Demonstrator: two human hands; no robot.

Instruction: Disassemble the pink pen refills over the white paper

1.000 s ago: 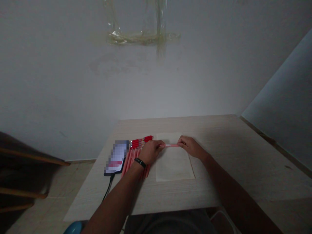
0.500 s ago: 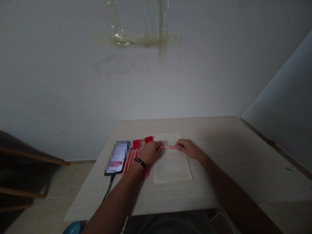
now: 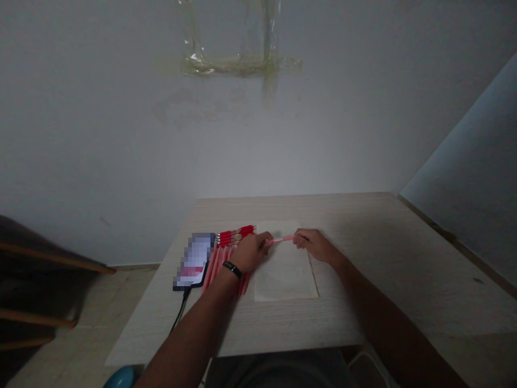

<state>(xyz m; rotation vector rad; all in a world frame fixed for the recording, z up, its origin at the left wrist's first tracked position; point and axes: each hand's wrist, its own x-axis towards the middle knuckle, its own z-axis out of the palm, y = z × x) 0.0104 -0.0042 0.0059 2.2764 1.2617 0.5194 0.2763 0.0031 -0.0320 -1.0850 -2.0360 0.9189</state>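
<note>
A slim pink pen (image 3: 283, 238) stretches between my two hands over a sheet of pale paper (image 3: 283, 280). My left hand (image 3: 252, 252), with a dark band at the wrist, pinches its left end. At the other end, my right hand (image 3: 316, 245) has its fingers closed round the pen. Beyond and left of my left hand lie several red pens (image 3: 230, 237) with silvery tips. Several pink pen-like sticks (image 3: 214, 267) lie side by side below them, partly hidden by my left hand and forearm.
A phone (image 3: 196, 261) with a black cable (image 3: 180, 312) lies on the table's left side. The pale wooden table (image 3: 355, 215) meets a grey wall (image 3: 343, 134) at the back. A blue round object (image 3: 121, 377) shows below the front left edge.
My right hand has turned and shifted slightly, and its fingers now wrap more round the pen. The pen's right end has risen a little. My left hand has hardly moved.
</note>
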